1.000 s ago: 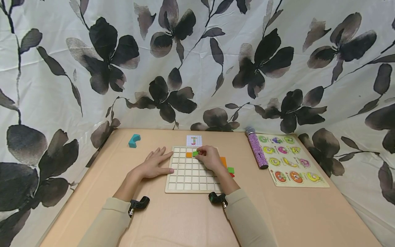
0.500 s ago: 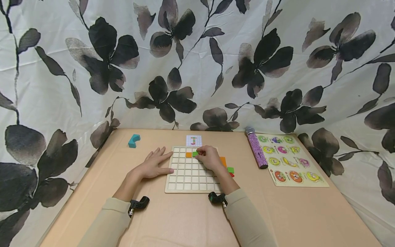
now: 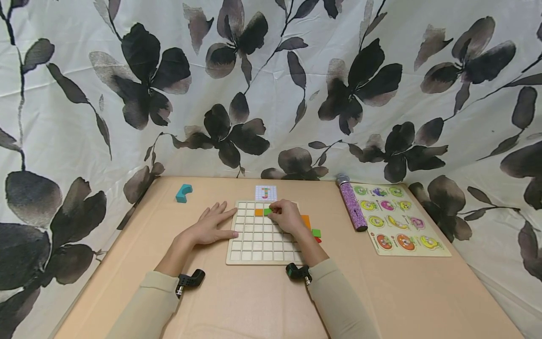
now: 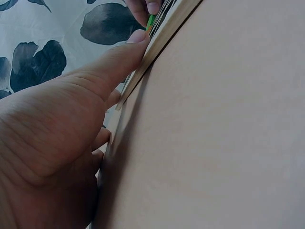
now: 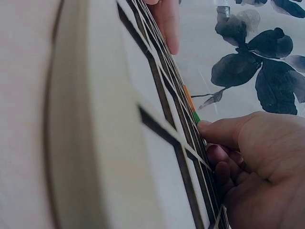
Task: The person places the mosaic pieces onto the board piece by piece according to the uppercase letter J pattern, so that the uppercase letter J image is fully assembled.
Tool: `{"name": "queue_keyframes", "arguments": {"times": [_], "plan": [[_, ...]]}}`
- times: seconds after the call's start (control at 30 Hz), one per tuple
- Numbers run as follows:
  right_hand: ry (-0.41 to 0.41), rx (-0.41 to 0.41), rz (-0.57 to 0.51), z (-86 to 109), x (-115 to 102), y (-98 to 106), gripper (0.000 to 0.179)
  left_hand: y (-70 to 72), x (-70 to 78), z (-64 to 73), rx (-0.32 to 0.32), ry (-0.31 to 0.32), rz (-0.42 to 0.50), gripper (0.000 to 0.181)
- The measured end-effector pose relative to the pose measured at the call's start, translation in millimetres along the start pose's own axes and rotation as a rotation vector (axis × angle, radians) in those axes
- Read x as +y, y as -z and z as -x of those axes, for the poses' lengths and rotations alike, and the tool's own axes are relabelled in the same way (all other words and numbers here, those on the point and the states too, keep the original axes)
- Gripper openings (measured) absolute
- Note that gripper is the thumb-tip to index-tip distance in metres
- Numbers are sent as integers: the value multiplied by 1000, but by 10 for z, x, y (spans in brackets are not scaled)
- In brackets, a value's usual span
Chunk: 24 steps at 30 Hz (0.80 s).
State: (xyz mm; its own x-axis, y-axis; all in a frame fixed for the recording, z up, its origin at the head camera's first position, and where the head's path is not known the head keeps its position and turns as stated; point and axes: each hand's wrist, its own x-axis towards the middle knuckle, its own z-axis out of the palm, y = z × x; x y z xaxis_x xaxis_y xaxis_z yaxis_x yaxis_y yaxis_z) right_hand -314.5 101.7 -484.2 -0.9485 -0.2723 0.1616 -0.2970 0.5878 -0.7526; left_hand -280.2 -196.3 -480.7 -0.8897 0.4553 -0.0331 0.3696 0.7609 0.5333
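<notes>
The left hand lies with spread fingers at the left edge of a white gridded board, its thumb and a fingertip touching the edge. In the left wrist view the left thumb reaches along the wooden rim. The right hand is over the board's upper right, thumb and curled fingers pinching a small green tile, partly hidden by the fingertips. Just left of it an orange tile sits in the same row. In the right wrist view the thumb meets the green tile.
A small pattern card lies behind the board. Orange, green and red pieces lie to its right, partly behind the forearm. Farther right are a glittery purple microphone and a fruit picture board. A teal block stands back left.
</notes>
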Motion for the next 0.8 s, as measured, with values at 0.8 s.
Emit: {"name": "queue_keyframes", "arguments": {"times": [0.8], "plan": [[16,13,-36,20,-64,50,30,-15,-20,-6,9,-7,-6,90]]}}
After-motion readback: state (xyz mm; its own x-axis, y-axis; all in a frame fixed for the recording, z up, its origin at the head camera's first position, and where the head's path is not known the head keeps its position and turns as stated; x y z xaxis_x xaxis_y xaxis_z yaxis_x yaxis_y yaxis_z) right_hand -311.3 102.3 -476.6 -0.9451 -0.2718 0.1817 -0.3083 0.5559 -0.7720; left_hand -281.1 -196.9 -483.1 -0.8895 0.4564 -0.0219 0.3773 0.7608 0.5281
